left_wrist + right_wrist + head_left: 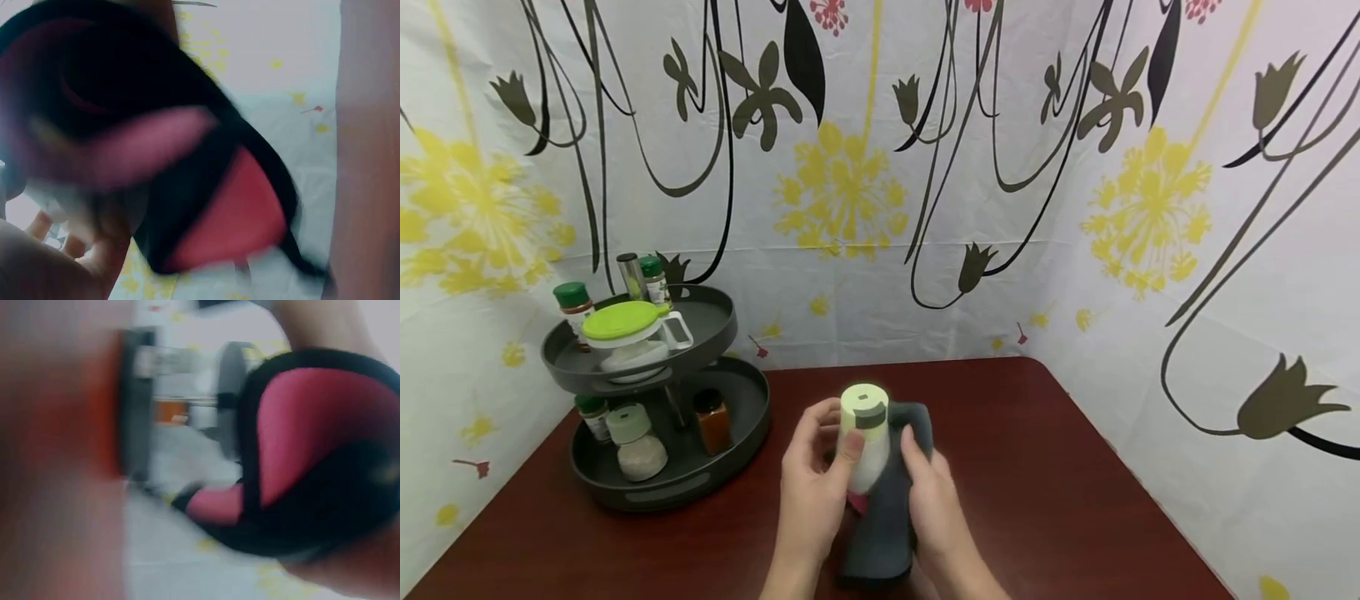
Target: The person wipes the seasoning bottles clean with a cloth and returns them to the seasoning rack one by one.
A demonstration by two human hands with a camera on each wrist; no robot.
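My left hand holds a small clear shaker jar upright, thumb across its front and fingers behind. The jar has a pale green cap and whitish contents. Against its right side stands a dark blue-grey, cloth-like piece, which my right hand grips by its right edge, thumb on the near face. In the left wrist view the same piece shows pink panels with black edging, blurred. The right wrist view shows its pink lining as a hollow. What kind of thing it is I cannot tell.
A dark two-tier turntable stands on the left of the reddish-brown table. Its upper tier bears a green-lidded container and spice bottles. Below are a shaker and an orange-brown jar. A patterned curtain hangs behind.
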